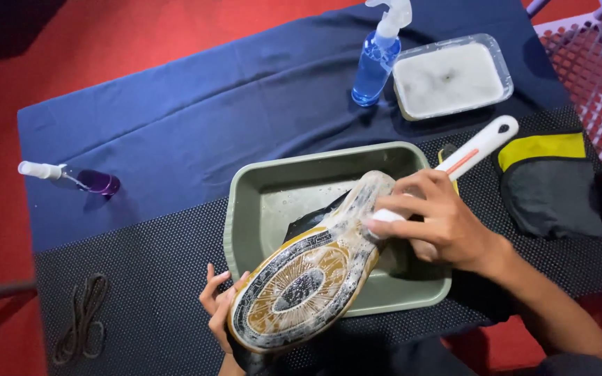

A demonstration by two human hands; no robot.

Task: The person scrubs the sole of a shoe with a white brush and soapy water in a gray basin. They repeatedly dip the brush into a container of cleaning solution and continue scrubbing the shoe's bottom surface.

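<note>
A shoe (308, 282) lies sole-up over the near rim of a grey-green tray (259, 188), its tan and black sole wet with soap foam. My left hand (219, 306) grips the shoe's near end from below, fingers curled around the edge. My right hand (437, 219) holds a white brush (479, 146) with an orange stripe on its handle, and the brush head presses on the foamy heel end of the sole.
A blue spray bottle (376, 63) and a clear tub of soapy water (451, 76) stand at the back. A small purple spray bottle (81, 179) lies at left. A grey and yellow cloth (548, 188) is at right, dark laces (85, 317) at lower left.
</note>
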